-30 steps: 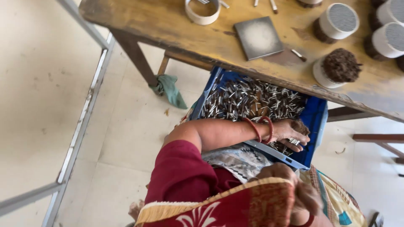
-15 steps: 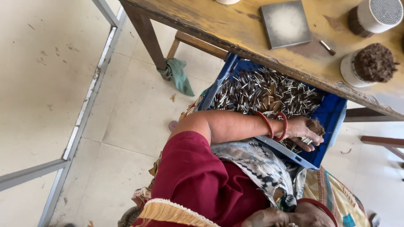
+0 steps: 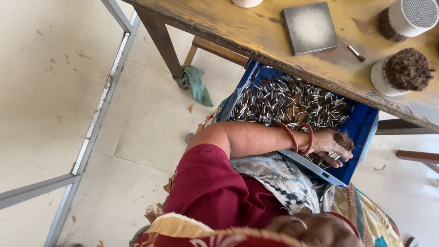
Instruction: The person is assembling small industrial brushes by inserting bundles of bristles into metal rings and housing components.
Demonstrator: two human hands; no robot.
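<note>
Head view: my left hand (image 3: 331, 145) reaches across my lap into the blue crate (image 3: 361, 137), at about four o'clock in the frame, fingers curled together around a small bunch of thin metal-tipped sticks (image 3: 327, 155). The rest of the sticks (image 3: 288, 103) lie heaped in the crate under the table (image 3: 238, 27) edge. They look light, stiff and slippery, so I'd judge gathering them mid-length as a bundle grips best. My right hand isn't clearly visible; I cannot tell its fingers.
</note>
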